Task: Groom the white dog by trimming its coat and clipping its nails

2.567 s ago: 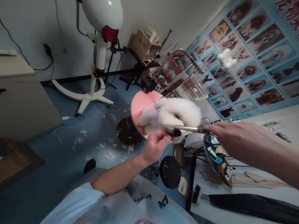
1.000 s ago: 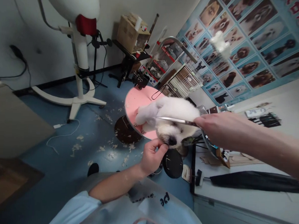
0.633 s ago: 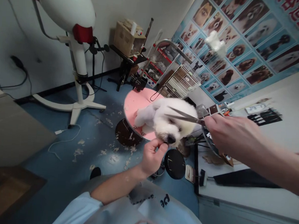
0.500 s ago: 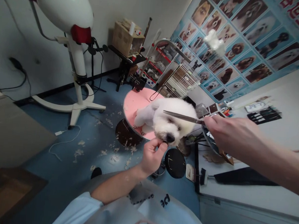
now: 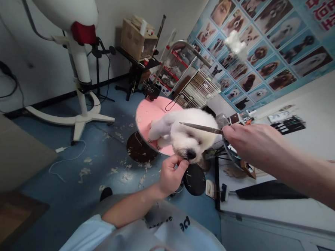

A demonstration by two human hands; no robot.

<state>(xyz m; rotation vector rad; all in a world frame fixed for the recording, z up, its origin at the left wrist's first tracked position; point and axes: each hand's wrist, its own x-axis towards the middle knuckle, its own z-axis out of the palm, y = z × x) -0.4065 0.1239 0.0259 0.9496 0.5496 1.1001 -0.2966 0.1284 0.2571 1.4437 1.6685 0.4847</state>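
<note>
A fluffy white dog point(image 5: 194, 123) sits on a round pink grooming table point(image 5: 147, 111), its face turned toward me. My left hand point(image 5: 172, 174) is closed in a pinch under the muzzle, on the chin fur just below the black nose. My right hand point(image 5: 238, 138) grips a pair of scissors point(image 5: 201, 127), whose handles are hidden in the fingers. Their long blades look closed and point left, lying level across the view in front of the top of the dog's head. Whether the blades touch the fur I cannot tell.
A white stand dryer point(image 5: 83, 61) stands at the left. Several scissors sit in a black holder point(image 5: 151, 90) on the table's far edge. Behind are wire cages point(image 5: 203, 86). A black round stool point(image 5: 195, 179) stands near the dog, and cut fur point(image 5: 127, 176) litters the floor.
The whole view has shifted slightly, with the room sliding left. The scissors sit a little further left and their blades lie more level. My left hand keeps its pinch under the muzzle.
</note>
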